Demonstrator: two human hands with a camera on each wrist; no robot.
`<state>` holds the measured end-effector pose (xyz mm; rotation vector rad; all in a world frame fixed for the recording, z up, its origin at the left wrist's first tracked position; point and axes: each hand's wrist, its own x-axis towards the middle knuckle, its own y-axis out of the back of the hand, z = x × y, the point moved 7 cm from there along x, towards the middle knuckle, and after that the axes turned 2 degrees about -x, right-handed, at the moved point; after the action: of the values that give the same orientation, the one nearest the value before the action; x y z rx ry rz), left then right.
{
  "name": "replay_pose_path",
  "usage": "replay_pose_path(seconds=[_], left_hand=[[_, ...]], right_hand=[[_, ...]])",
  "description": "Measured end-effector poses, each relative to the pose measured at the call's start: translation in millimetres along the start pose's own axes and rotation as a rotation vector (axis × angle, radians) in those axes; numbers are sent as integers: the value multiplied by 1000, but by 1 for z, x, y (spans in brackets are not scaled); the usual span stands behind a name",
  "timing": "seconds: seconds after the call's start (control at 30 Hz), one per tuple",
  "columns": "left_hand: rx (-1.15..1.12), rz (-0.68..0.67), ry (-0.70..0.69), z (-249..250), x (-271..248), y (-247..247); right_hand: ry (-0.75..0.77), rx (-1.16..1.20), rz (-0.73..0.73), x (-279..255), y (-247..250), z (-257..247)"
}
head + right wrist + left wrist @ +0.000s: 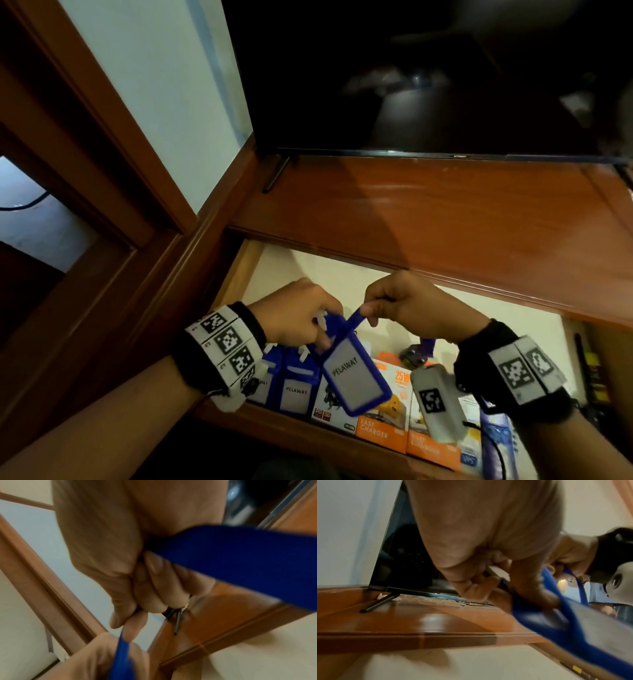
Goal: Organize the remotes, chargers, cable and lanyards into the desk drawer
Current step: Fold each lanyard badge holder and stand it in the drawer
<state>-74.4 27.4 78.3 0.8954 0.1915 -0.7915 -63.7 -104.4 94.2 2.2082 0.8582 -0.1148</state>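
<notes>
Both hands (301, 315) (411, 305) grip one blue lanyard (356, 373) above the drawer (239, 274)

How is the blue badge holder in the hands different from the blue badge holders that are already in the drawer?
The held badge holder is above the drawer, tilted; the stored holders stand side by side at the drawer's left end. The left hand grips the held one's top and the right hand pinches its strap; no hand touches the stored ones. All are blue and read PELAWAT.
</notes>
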Motion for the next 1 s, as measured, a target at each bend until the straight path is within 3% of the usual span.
replay_pose_path(seconds=[0.1, 0.17, 0.23, 0.37, 0.47, 0.6, 0.73, 0.8, 0.87, 1.0], left_hand=[[-247, 42, -77, 9, -6, 6], [-418, 189, -109, 8, -8, 17], [-613, 372, -108, 2, -8, 28], [-772, 751, -38, -7, -13, 46], [-604, 862, 46, -13, -18, 47], [-142, 772, 98, -19, -15, 36], [71, 279, -35, -12, -2, -3], [91, 118, -48, -9, -5, -19], [-81, 138, -50, -9, -11, -20], [-794, 351, -124, -9, -29, -16]], right_hand=[[20, 381, 23, -1, -11, 11], [10, 708, 89, -1, -20, 19], [-78, 834, 179, -1, -35, 28], [-98, 871, 119, 9, -67, 25], [-115, 647, 106, 10, -68, 18], [-18, 322, 54, 4, -53, 5], [12, 164, -8, 2, -36, 4], [9, 192, -56, 2, -33, 6], [17, 316, -89, 1, -35, 10], [80, 682, -20, -8, -44, 11]])
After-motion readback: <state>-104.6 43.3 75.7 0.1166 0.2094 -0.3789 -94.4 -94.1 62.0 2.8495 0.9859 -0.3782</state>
